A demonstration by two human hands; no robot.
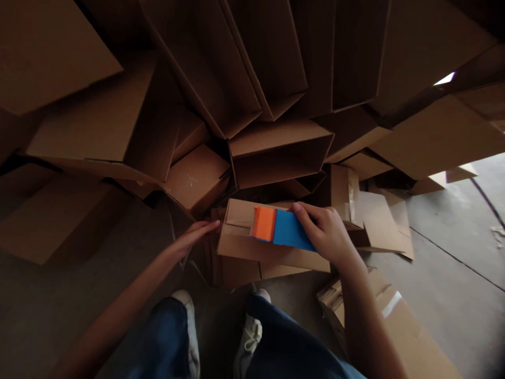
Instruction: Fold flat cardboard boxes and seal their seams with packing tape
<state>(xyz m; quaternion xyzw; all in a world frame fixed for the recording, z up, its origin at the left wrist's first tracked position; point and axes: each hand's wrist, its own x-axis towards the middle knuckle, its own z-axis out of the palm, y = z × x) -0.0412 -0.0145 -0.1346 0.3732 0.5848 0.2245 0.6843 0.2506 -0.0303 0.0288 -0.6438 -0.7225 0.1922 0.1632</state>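
Concrete floor (445,210), cardboard carton heap (276,152) at 12 o'clock: R hand (327,234) gripping blue/orange block (280,227) on flap-open carton (252,252), approx. 12 o'clock; L hand (197,234) open, just beside carton, 11 o'clock.

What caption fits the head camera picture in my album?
Right hand holds a blue-and-orange block on a cardboard box.

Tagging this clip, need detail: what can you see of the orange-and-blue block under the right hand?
The orange-and-blue block is a long, squared object, matte and plastic-looking, with a shorter bright orange section at one end and a longer blue section. Its exact kind can't be told from this view. It lies tilted on a cardboard box, its long side angled across the box top. The right hand covers the blue end, fingers curled over its upper edge.
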